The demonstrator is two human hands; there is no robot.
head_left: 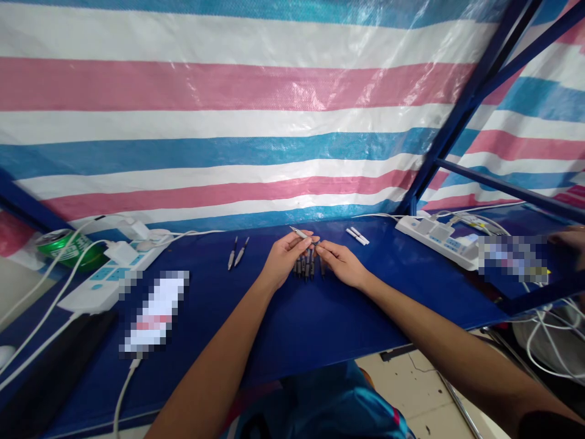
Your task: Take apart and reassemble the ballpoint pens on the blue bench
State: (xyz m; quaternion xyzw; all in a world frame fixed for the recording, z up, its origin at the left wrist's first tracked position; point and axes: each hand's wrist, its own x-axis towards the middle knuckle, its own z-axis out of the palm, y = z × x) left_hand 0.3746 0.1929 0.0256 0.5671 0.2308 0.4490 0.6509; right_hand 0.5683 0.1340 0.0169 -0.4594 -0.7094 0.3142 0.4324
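My left hand (286, 255) is closed in a pinch on a thin grey pen-like piece (299, 232), its tip pointing up and left. My right hand (340, 261) meets it from the right, fingers pinched at the same piece's dark end (316, 242). Under both hands lies a row of several dark pen parts (307, 266) on the blue table (292, 317). Two more dark pens (237, 251) lie to the left, and two white pieces (358, 235) lie to the right.
White power strips sit at the left (103, 283) and right (439, 239) with white cables. A green can (68, 247) stands at the far left. A striped tarp (228, 110) hangs behind. Another person's hand (569, 239) shows at the right edge.
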